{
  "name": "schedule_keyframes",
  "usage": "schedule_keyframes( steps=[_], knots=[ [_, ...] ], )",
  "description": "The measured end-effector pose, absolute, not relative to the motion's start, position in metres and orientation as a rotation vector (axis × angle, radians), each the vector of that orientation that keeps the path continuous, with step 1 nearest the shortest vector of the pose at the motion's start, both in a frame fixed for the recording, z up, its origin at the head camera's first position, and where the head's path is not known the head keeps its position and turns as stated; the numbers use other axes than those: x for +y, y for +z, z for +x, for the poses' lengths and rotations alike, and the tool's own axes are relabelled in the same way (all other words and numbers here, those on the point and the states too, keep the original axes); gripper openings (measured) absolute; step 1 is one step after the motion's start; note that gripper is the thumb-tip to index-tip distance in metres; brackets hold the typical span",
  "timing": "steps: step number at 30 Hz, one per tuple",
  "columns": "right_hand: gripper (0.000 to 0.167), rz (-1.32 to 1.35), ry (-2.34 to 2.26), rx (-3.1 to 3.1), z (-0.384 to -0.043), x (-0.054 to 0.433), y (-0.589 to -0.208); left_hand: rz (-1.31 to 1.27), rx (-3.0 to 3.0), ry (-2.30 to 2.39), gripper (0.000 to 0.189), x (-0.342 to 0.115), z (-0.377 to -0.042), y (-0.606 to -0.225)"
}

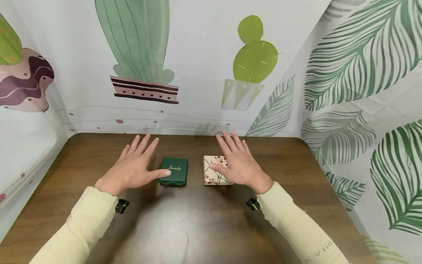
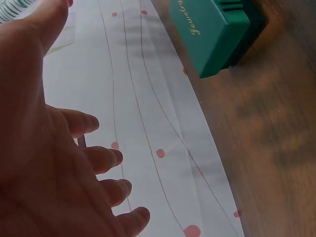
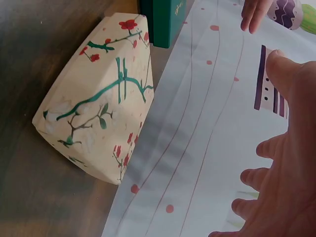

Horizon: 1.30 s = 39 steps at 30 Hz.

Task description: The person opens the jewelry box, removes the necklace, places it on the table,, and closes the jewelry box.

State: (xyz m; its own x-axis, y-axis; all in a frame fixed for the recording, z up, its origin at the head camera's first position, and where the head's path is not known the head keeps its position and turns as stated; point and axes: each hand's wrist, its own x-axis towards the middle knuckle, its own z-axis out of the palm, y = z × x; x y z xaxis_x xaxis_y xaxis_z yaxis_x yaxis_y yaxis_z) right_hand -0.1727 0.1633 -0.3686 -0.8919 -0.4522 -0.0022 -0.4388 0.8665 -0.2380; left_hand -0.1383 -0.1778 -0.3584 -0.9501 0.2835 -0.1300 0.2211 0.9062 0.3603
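A small dark green box (image 1: 174,169) marked "Jewelry" in gold sits on the brown table. To its right is a cream box (image 1: 214,178) with red blossoms and green branches, shown large in the right wrist view (image 3: 98,98). My left hand (image 1: 133,167) is spread beside the green box, its thumb overlapping the lid in the head view. Over the cream box's right side extends my right hand (image 1: 242,165), fingers straight, hiding part of it. Both wrist views show the palms holding nothing, apart from the boxes.
The brown wooden table (image 1: 184,220) ends at a white cloth (image 1: 197,110) printed with cacti behind it. Another cloth with green leaves (image 1: 346,91) hangs along the right. Each wrist wears a dark strap device (image 1: 122,206).
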Motion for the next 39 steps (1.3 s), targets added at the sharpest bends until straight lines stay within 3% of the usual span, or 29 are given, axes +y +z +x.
schedule_keyframes(
  steps=[39],
  knots=[
    [0.095, -0.765, -0.318, 2.992, -0.150, 0.140, -0.388, 0.385, 2.904, 0.490, 0.122, -0.194, -0.119, -0.390]
  ],
)
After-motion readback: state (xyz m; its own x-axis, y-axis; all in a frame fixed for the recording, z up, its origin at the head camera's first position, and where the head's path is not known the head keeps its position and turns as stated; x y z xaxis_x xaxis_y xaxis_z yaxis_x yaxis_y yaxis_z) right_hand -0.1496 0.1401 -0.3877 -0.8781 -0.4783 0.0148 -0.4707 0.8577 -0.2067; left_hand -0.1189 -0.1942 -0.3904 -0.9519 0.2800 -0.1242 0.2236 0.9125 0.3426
